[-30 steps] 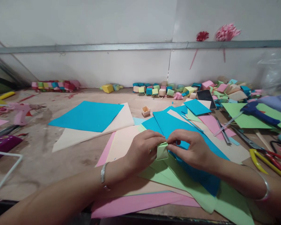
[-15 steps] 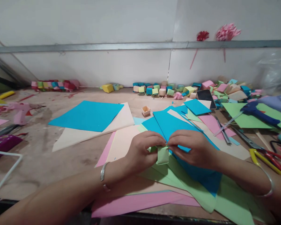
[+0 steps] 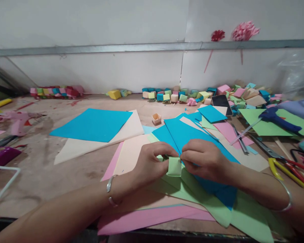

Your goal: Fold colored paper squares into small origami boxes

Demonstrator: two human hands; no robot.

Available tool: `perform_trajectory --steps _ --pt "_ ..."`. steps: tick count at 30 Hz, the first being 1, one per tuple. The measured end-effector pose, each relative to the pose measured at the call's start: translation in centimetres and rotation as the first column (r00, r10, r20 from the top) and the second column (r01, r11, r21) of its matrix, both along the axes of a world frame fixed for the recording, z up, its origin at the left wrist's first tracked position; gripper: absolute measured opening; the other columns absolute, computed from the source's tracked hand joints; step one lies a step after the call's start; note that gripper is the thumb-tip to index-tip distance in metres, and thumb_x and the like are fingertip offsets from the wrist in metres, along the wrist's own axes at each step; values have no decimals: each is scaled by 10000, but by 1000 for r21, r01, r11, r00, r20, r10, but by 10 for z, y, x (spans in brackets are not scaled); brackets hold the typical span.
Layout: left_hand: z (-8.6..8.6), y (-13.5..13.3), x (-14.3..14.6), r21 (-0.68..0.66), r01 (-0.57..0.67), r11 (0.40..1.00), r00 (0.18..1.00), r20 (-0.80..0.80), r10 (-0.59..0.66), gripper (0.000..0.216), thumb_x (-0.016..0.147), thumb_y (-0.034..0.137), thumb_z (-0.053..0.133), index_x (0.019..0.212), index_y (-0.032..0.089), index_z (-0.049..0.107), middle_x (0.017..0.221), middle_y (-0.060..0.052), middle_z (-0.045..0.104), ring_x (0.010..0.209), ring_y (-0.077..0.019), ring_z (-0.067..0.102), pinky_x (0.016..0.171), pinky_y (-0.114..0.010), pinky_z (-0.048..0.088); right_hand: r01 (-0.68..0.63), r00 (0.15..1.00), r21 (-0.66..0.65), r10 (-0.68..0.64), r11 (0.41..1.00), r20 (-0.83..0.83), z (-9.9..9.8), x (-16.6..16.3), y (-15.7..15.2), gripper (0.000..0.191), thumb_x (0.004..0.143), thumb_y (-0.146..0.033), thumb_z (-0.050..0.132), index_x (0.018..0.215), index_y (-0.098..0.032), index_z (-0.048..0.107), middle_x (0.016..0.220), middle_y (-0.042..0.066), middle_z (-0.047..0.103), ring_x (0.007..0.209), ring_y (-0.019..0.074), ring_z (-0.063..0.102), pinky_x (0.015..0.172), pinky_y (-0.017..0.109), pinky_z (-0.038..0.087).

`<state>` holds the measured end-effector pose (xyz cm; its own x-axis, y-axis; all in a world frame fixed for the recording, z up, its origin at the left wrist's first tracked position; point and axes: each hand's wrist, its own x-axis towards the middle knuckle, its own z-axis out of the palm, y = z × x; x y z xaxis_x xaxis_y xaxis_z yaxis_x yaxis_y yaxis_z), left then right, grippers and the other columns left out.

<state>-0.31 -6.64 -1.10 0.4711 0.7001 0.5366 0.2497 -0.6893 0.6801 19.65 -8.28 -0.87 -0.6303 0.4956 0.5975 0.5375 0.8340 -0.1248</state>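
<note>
Both my hands meet over a small folded piece of light green paper (image 3: 174, 166) held just above the sheets on the table. My left hand (image 3: 152, 163) pinches its top left edge with curled fingers. My right hand (image 3: 205, 160) pinches the top right edge, fingers pressed together. Under the hands lie overlapping sheets: blue paper (image 3: 187, 135), light green paper (image 3: 207, 202) and pink paper (image 3: 152, 219). A silver bangle sits on each wrist.
A large blue sheet (image 3: 92, 124) on a cream sheet lies to the left. A small open paper box (image 3: 156, 118) stands behind the hands. Several folded paper cubes (image 3: 172, 96) line the wall. A phone (image 3: 221, 101), scissors (image 3: 281, 162), a blue glue gun (image 3: 278, 119) lie right; a pink glue gun (image 3: 17, 121) left.
Both hands, with the green folded piece, have sunk slightly lower in view. The fingertips have closed in tighter on its top edge.
</note>
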Motion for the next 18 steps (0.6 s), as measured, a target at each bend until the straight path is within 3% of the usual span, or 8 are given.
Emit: perform_trajectory --steps 4,7,9,14,18 --pt "-3 0 -2 194 5 981 1000 -14 -2 231 672 19 581 802 179 684 786 -26 707 725 -144 645 649 -258 526 -23 982 -197 -15 980 -187 4 -6 -5 168 816 -75 472 777 -172 603 748 43 638 701 139 559 616 253 430" --pt "-6 2 -3 239 -9 971 1000 -11 12 244 657 5 569 817 173 642 795 -22 677 723 -138 618 633 -251 503 -46 969 -329 -37 943 -243 7 -5 -6 85 824 -123 546 863 -166 609 761 28 638 677 124 555 622 250 441" --pt "-7 3 -4 249 -20 968 1000 -13 24 260 640 -2 555 821 173 622 796 -23 661 725 -141 604 624 -254 489 -27 971 -352 -60 936 -233 7 -4 -6 68 825 -154 585 886 -164 612 765 26 640 671 124 553 620 254 442" --pt "-7 5 -4 370 -7 929 998 -56 30 382 570 -14 483 858 181 640 828 -36 694 762 -175 617 677 -310 478 -80 976 -259 23 963 -218 -1 -4 -3 119 883 -136 522 909 -150 638 838 72 686 779 156 603 680 270 463" --pt "-6 6 -3 411 26 911 998 -64 1 321 611 -23 505 810 188 644 818 -24 708 742 -168 614 674 -313 460 -47 962 -396 -65 917 -264 -2 -5 -3 104 875 -147 560 841 -174 654 780 25 685 705 124 601 629 240 444"
